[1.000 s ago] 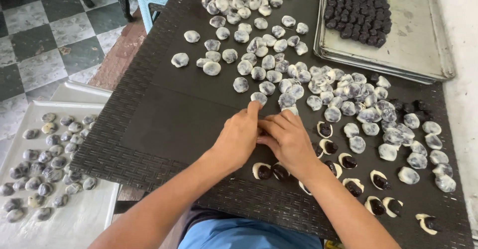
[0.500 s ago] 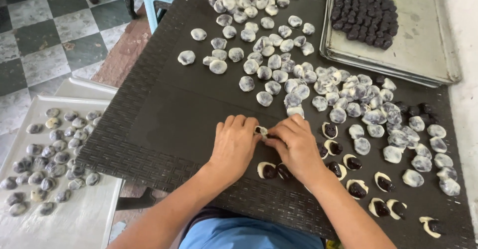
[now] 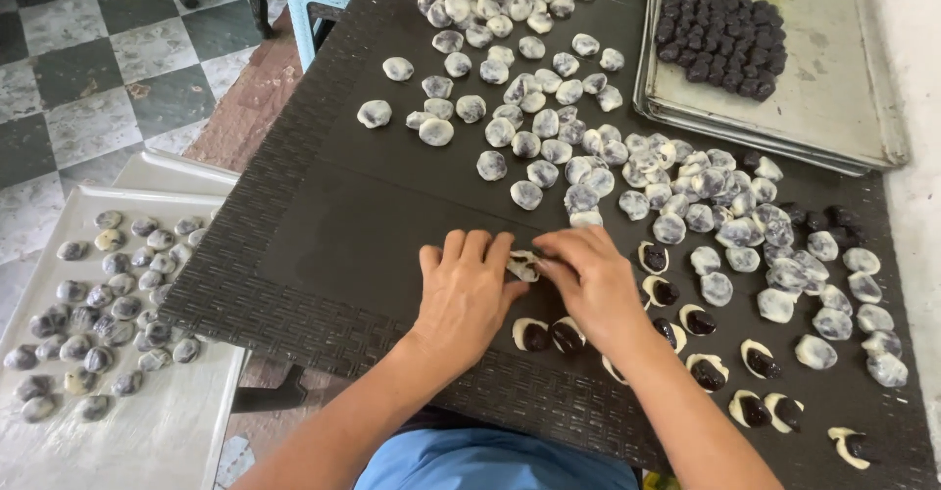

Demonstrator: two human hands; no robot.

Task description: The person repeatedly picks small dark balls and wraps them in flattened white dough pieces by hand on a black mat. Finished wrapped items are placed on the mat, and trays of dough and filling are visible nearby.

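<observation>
I pinch a small dough piece (image 3: 522, 266) between the fingertips of my left hand (image 3: 469, 294) and right hand (image 3: 594, 284), both closed on it just above the dark mat (image 3: 323, 235), near open pieces with dark filling (image 3: 551, 334).

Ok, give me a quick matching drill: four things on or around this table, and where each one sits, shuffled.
Things:
1. dark filling balls
2. dough piece in both hands
3. open pieces showing dark filling
4. white tray of finished pieces

Places:
A. low on the left, beside the table
B. on the metal tray, top right
C. between the left hand and right hand
D. on the black mat, right of the hands

Pairs: 1-B, 2-C, 3-D, 4-A
</observation>
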